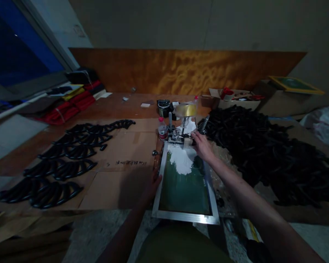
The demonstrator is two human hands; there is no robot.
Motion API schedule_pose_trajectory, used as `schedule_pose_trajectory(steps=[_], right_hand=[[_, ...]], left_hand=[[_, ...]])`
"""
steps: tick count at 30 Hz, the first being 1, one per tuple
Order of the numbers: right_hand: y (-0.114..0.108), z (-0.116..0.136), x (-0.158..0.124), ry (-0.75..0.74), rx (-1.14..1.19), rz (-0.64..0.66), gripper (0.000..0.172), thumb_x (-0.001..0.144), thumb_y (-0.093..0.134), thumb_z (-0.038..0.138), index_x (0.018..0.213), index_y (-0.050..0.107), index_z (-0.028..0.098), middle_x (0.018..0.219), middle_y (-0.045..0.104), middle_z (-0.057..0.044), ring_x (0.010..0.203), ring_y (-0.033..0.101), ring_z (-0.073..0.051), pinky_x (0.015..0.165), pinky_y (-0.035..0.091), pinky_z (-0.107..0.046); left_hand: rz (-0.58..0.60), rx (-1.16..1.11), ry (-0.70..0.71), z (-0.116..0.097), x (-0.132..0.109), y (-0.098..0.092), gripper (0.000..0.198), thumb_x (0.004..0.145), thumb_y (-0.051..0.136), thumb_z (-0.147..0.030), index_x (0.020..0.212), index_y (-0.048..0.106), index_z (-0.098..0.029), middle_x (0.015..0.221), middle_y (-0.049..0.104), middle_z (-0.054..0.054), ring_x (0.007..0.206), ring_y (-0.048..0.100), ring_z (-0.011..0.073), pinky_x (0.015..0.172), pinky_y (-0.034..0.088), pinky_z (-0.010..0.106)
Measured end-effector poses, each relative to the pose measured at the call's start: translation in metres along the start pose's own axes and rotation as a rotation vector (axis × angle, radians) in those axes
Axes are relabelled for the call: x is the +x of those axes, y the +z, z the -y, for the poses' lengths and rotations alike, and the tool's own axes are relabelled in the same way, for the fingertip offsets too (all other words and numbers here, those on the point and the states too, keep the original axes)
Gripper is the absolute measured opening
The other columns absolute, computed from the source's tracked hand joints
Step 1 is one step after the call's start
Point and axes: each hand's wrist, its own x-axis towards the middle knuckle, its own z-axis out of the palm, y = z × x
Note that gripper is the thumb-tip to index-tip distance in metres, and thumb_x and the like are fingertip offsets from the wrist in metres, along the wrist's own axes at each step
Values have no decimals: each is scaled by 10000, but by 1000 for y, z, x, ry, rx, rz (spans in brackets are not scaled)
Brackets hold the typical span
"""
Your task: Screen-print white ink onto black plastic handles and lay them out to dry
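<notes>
Dark clothing (181, 244) is showing nearest. Leftmost, black curved pieces (79, 151) are lying on cardboard (106, 186). The left hand (154, 181), loosely curled, is touching the metal frame (186, 217), grip unclear; white paste (181, 160) is lying on its screen (185, 191). The right hand (203, 147), half bent, is resting by the clamp (175, 139), any hold hidden. Seemingly, the frame is being steadied, next calling for even pressure.

One green rectangular silver-metal-framed screen (185, 195), white paste (182, 160) toward twelve o'clock; bare left hand (155, 180) at nine o'clock edge, bare right hand (203, 147) at one. Glossy black curved pieces (78, 151), rowed, toward nine; black heap (263, 146), toward three.
</notes>
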Motion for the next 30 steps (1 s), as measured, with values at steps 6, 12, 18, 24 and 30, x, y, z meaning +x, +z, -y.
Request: schedule_pose_trajectory(steps=[6,12,18,24,30], right_hand=[[7,25,8,100,-118,378,229,886,527,145,1074,657,140,1113,685,-138,1023,624,-237,873,466,-298],[9,45,-11,156,-258,339,234,893,483,132,1061,643,104,1096,660,-199,1023,606,-287,859,450,-347],[16,60,-55,-283,-134,414,249,899,430,86,1013,651,111,1013,648,-175,988,561,-273,897,422,-378],[5,41,-57,-390,-16,437,224,799,520,55,970,626,154,969,635,-104,940,542,-233,837,426,-330],[18,46,-68,-351,-8,303,269,843,439,43,1015,630,121,1024,618,-155,990,514,-258,882,432,-361]], left_hand=[[70,-55,-71,16,6,-2,758,817,617,-565,1453,435,-195,1408,586,133,1257,585,283,1013,500,424],[51,-39,-96,12,3,-1,740,817,622,-564,1432,456,-188,1352,628,133,1188,628,281,968,525,414],[74,-85,-67,15,5,-2,730,793,640,-579,1394,498,-190,1307,658,116,1174,634,280,954,533,407],[68,-68,-71,11,3,-3,742,795,637,-574,1400,490,-168,1274,677,128,1120,660,284,934,538,420],[28,-64,-103,4,1,-3,654,790,665,-523,1342,541,-195,1277,683,110,1125,666,277,926,542,394]])
